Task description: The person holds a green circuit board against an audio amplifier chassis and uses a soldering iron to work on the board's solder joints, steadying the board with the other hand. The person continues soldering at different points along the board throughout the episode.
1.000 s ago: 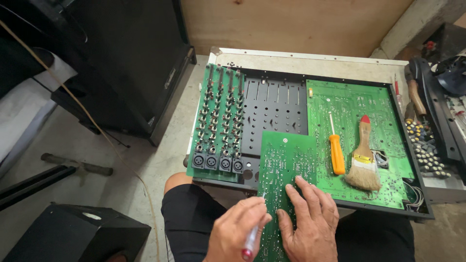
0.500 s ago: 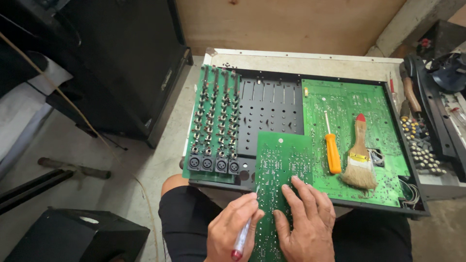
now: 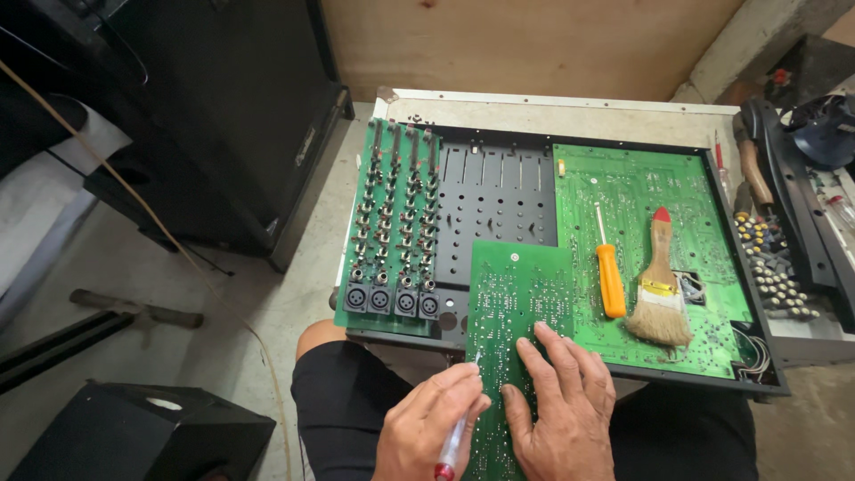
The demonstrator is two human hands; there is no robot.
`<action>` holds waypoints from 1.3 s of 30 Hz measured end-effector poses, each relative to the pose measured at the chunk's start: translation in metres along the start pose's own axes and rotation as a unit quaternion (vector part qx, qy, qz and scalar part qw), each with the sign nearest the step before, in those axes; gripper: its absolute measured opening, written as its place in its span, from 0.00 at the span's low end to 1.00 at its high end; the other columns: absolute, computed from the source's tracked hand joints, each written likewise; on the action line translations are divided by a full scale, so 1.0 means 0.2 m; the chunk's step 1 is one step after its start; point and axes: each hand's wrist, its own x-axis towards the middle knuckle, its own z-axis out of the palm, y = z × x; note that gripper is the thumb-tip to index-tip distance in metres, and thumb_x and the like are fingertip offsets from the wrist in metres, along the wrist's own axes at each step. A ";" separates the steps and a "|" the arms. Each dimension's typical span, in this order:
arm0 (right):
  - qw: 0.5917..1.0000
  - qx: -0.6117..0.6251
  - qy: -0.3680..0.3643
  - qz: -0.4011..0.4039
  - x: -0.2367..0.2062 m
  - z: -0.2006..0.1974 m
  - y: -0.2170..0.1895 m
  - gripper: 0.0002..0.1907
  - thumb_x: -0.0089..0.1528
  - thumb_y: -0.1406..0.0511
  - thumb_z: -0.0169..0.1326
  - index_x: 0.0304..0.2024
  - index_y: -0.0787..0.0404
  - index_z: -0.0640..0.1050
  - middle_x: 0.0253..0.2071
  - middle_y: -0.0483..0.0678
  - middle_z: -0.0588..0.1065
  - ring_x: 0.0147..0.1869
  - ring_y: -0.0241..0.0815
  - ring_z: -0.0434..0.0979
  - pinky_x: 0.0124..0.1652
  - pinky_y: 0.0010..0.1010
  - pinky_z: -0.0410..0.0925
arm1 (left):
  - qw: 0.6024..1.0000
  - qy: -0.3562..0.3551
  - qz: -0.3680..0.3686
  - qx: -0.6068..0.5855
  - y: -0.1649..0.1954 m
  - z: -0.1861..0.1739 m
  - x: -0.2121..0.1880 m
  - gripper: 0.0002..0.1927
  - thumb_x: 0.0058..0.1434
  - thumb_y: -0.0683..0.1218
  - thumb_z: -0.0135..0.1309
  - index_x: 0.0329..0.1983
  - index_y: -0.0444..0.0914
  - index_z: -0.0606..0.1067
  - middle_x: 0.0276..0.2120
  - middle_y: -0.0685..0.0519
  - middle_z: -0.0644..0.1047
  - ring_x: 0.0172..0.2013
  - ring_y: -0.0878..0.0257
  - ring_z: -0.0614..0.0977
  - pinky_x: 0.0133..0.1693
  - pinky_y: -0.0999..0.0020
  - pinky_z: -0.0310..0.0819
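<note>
Left hand (image 3: 426,426) lower on green board (image 3: 517,303)

A: What surrounds the work area?
B: A grey concrete floor (image 3: 249,294), with a plain brown wooden wall panel (image 3: 525,44) behind and a pale concrete pillar (image 3: 739,44) at upper right.

A: And the furnishings?
B: A tall black cabinet (image 3: 232,107) at left, a small black box (image 3: 134,436) at lower left, a thin tan cord (image 3: 169,236) crossing the floor. Light is even.

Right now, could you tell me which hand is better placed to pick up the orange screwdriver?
Probably the right hand: it lies flat on the loose circuit board, nearer the orange screwdriver, and holds nothing. The left hand grips a pen-like tool.
</note>
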 end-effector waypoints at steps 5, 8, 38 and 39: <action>1.000 0.003 0.006 -0.004 0.00 0.01 0.01 0.30 0.52 0.57 0.61 0.58 0.52 0.75 0.66 0.45 0.68 0.69 0.50 0.64 0.68 0.50 0.52 | 1.000 -0.029 0.008 0.004 -0.02 0.01 -0.01 0.19 0.52 0.37 0.68 0.46 0.34 0.77 0.46 0.44 0.81 0.41 0.49 0.87 0.42 0.62 0.84; 1.000 0.005 0.011 -0.003 0.00 0.01 0.01 0.30 0.52 0.57 0.61 0.58 0.52 0.75 0.66 0.45 0.68 0.69 0.50 0.64 0.68 0.50 0.52 | 0.997 0.008 0.080 0.019 -0.05 0.03 -0.03 0.19 0.53 0.37 0.68 0.47 0.33 0.76 0.46 0.42 0.81 0.41 0.47 0.87 0.43 0.61 0.84; 1.000 0.005 0.010 -0.007 -0.01 0.02 0.02 0.31 0.52 0.56 0.61 0.58 0.52 0.75 0.66 0.45 0.68 0.69 0.50 0.63 0.68 0.50 0.52 | 0.999 -0.025 0.001 -0.045 -0.04 -0.03 0.03 0.16 0.56 0.35 0.65 0.46 0.36 0.76 0.44 0.44 0.82 0.44 0.50 0.88 0.45 0.64 0.85; 1.000 0.005 0.010 -0.006 -0.01 0.02 0.02 0.30 0.53 0.56 0.61 0.58 0.52 0.75 0.66 0.45 0.68 0.69 0.50 0.63 0.68 0.49 0.52 | 0.999 -0.027 0.006 -0.044 -0.04 -0.03 0.03 0.16 0.56 0.35 0.65 0.46 0.36 0.76 0.44 0.44 0.82 0.44 0.50 0.88 0.45 0.64 0.85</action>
